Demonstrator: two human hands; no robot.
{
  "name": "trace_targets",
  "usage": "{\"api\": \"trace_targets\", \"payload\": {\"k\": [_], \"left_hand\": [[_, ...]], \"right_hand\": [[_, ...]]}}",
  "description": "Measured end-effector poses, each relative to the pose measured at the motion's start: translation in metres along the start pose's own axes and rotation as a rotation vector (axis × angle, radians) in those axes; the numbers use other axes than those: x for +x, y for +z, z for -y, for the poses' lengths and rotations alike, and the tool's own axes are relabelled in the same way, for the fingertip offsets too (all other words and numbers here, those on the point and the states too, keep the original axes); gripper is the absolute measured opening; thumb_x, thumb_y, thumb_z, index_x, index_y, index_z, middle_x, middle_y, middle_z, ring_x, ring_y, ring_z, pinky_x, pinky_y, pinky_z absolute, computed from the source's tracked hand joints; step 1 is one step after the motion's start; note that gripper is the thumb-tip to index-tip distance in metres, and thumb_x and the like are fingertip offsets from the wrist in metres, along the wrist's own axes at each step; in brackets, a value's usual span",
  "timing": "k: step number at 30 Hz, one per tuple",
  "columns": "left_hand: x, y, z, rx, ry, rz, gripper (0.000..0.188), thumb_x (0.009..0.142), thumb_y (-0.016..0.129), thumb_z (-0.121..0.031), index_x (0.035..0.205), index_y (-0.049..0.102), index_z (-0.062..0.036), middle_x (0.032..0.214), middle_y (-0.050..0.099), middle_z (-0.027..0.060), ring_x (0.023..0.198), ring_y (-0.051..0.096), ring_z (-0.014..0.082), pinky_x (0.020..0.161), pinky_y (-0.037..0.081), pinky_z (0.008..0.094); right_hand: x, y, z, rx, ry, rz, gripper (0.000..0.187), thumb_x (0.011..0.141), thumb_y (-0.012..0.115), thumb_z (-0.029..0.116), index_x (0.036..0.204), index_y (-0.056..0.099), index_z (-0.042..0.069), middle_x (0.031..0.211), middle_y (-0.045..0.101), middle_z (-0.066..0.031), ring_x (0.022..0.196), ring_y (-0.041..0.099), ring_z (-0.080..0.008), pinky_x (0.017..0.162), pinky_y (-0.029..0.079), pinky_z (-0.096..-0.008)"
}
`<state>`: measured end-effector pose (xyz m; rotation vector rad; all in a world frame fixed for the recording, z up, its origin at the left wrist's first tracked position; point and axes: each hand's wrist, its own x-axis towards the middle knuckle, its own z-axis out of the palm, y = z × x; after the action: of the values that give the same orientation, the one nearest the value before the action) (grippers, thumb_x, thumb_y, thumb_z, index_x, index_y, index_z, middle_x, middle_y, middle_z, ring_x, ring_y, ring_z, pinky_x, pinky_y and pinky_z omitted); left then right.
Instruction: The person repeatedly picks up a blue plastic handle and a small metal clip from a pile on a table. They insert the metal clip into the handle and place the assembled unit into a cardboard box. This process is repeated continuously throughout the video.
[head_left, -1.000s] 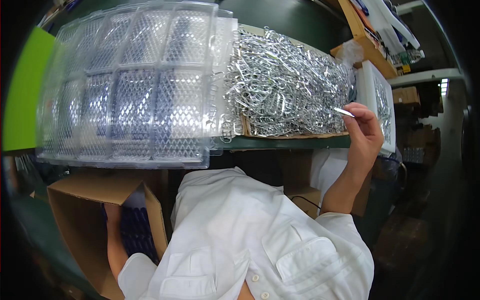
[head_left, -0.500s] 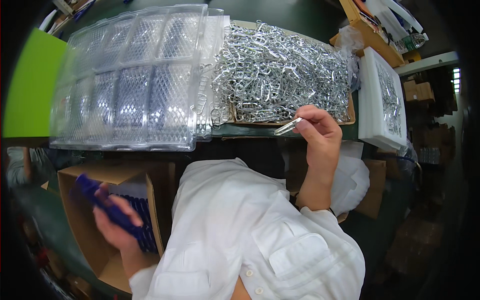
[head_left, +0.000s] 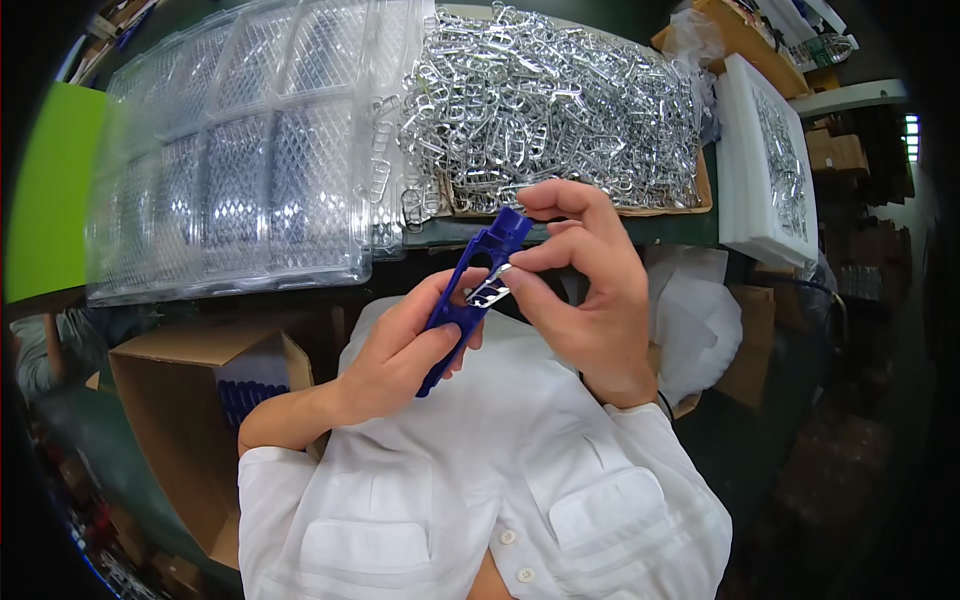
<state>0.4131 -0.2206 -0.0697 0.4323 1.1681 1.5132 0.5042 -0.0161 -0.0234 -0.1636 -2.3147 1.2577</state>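
A long blue plastic handle-like part (head_left: 505, 233) with a round hole slants up in front of my chest. My left hand (head_left: 405, 345) is wrapped round its lower half. With thumb and forefinger, my right hand (head_left: 590, 290) pinches a shiny bent metal clip (head_left: 488, 292) against the face of the blue part. The clip lies over the part's channel, below the hole; whether it is seated cannot be made out. Other fingers of the right hand reach up beside the part's top end. Many similar metal clips (head_left: 550, 110) are heaped in a shallow cardboard box just beyond my hands.
Stacked clear plastic trays (head_left: 235, 190) lie at the left, next to a bright green panel (head_left: 55, 190). Below them, an open cardboard box (head_left: 170, 440) holds more blue parts (head_left: 250, 398). A white foam tray (head_left: 740, 170) with metal pieces stands at the right. Another person's arm (head_left: 52, 350) shows far left.
My left hand has come up from the cardboard box with the blue part to the middle. My right hand has moved left with the metal clip, bringing it onto the blue part.
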Motion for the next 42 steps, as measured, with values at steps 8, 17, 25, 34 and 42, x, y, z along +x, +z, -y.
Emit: {"api": "trace_targets", "payload": {"k": [8,17,25,34,42], "left_hand": [[0.009,-0.004,0.015,0.139,0.131,0.002,0.056,0.099,0.044,0.001,0.155,0.042,-0.0004,0.100,0.066,0.0063,0.075,0.059,0.0093,0.066,0.050,0.0264],[0.016,-0.010,0.023,0.172,0.147,-0.076,0.055,0.095,0.046,0.001,0.149,0.051,0.0015,0.092,0.067,0.0054,0.065,0.059,0.0086,0.057,0.049,0.0264],[0.024,-0.013,0.026,0.438,0.339,-0.136,0.041,0.103,0.052,-0.009,0.142,0.056,0.0049,0.086,0.067,0.0057,0.064,0.061,0.0077,0.057,0.050,0.0251],[0.031,-0.001,0.023,0.299,0.157,-0.226,0.021,0.110,0.055,-0.014,0.115,0.067,0.0015,0.081,0.069,0.0037,0.063,0.064,0.0068,0.055,0.052,0.0236],[0.041,-0.007,0.029,0.301,0.127,-0.314,0.020,0.104,0.066,-0.014,0.117,0.072,0.0005,0.075,0.068,0.0013,0.062,0.061,0.0052,0.056,0.050,0.0242]], "right_hand": [[-0.002,0.016,-0.006,-0.127,0.018,0.049,0.016,0.077,0.079,-0.007,0.085,0.067,-0.001,0.131,0.065,-0.0195,0.111,0.067,-0.0295,0.091,0.054,-0.0372],[-0.004,0.022,-0.010,-0.381,-0.053,0.134,0.021,0.077,0.081,-0.007,0.086,0.064,0.001,0.128,0.065,-0.0222,0.108,0.069,-0.0345,0.085,0.058,-0.0387],[-0.007,0.033,-0.011,-0.218,0.182,-0.114,0.047,0.080,0.082,-0.003,0.121,0.060,0.001,0.130,0.067,-0.0187,0.116,0.070,-0.0292,0.098,0.057,-0.0363],[-0.021,0.036,-0.040,0.104,0.391,0.067,0.035,0.083,0.078,-0.002,0.113,0.061,0.002,0.105,0.071,-0.0072,0.099,0.070,-0.0138,0.089,0.057,-0.0314],[-0.022,0.047,-0.048,0.056,0.349,-0.018,0.030,0.085,0.077,0.000,0.110,0.060,0.001,0.095,0.070,-0.0088,0.084,0.070,-0.0180,0.079,0.057,-0.0318]]}}
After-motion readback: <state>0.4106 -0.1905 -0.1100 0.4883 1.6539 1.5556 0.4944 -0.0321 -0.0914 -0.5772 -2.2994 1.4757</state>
